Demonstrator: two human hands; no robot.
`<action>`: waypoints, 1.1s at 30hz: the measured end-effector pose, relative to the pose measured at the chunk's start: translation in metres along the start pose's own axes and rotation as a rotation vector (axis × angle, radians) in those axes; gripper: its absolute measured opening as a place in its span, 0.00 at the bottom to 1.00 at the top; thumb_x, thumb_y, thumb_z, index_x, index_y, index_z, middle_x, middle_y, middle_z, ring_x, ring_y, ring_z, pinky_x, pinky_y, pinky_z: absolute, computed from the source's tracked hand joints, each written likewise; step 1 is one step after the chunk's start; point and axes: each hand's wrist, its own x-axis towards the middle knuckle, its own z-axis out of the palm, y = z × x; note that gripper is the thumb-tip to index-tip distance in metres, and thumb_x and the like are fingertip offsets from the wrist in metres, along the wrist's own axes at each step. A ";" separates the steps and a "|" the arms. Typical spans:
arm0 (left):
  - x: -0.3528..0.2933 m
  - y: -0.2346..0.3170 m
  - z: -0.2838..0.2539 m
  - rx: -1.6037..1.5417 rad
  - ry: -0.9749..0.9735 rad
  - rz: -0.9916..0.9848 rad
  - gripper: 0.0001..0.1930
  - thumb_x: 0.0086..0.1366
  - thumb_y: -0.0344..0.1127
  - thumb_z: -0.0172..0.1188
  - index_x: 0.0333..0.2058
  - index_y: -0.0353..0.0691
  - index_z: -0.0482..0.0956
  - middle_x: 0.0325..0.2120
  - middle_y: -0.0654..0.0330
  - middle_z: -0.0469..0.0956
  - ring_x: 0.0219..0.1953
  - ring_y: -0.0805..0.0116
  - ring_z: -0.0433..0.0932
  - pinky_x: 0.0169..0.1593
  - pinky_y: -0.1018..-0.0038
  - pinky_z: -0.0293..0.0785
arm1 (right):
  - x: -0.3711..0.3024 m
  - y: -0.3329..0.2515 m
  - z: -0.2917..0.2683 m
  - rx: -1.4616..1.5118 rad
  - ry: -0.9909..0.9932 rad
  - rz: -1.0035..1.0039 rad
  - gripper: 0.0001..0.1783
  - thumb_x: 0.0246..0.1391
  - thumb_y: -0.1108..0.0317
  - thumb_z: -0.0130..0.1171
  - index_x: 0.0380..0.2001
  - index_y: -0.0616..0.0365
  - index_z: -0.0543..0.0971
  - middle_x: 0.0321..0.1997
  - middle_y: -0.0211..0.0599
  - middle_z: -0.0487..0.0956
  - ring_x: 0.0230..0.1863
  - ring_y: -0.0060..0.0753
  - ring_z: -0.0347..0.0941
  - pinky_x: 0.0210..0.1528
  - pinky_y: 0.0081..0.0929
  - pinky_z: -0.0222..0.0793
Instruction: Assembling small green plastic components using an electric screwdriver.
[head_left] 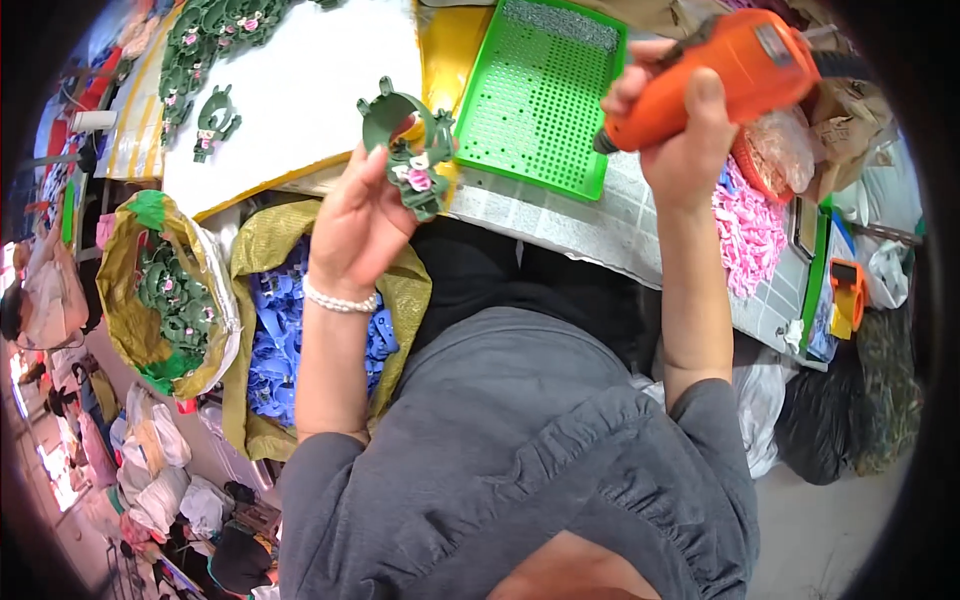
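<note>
A dark green plastic part (pixel 428 204) with a ring-shaped upper end and small pink and white flowers is pinched in my left hand (pixel 352 225), raised above the table's front edge. My right hand (pixel 684 140) is wrapped around an orange electric screwdriver (pixel 738 78). Its dark tip points down and left, over the right side of a green perforated tray (pixel 535 120). Small metallic screws (pixel 562 25) lie heaped at the tray's far end. The tip and the green part are well apart.
Similar green parts (pixel 218 120) lie on a white board (pixel 300 90) at left. Below it stand one sack of green parts (pixel 172 290) and one of blue pieces (pixel 275 340). Pink pieces (pixel 748 235) and a red basket (pixel 760 165) sit at right. A black cable (pixel 842 66) trails from the screwdriver.
</note>
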 end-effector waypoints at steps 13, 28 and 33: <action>-0.003 -0.039 -0.007 -0.072 -0.150 -0.073 0.20 0.68 0.46 0.39 0.54 0.42 0.59 0.45 0.41 0.69 0.33 0.57 0.77 0.30 0.72 0.78 | 0.029 0.064 0.037 0.373 -0.088 -0.194 0.27 0.49 0.48 0.57 0.37 0.63 0.68 0.20 0.35 0.71 0.19 0.24 0.68 0.23 0.20 0.67; -0.006 -0.043 -0.006 0.087 -0.007 -0.070 0.14 0.64 0.36 0.51 0.47 0.41 0.66 0.38 0.52 0.74 0.34 0.63 0.78 0.34 0.70 0.79 | 0.019 0.046 0.047 0.083 0.128 -0.045 0.26 0.48 0.48 0.57 0.36 0.61 0.67 0.21 0.33 0.70 0.19 0.23 0.68 0.22 0.19 0.67; -0.005 -0.044 -0.009 0.089 0.021 -0.065 0.15 0.62 0.33 0.53 0.48 0.42 0.66 0.40 0.53 0.73 0.34 0.63 0.78 0.33 0.70 0.79 | 0.021 0.055 0.047 0.088 0.126 -0.036 0.27 0.48 0.47 0.57 0.36 0.61 0.67 0.21 0.33 0.70 0.19 0.23 0.68 0.22 0.19 0.67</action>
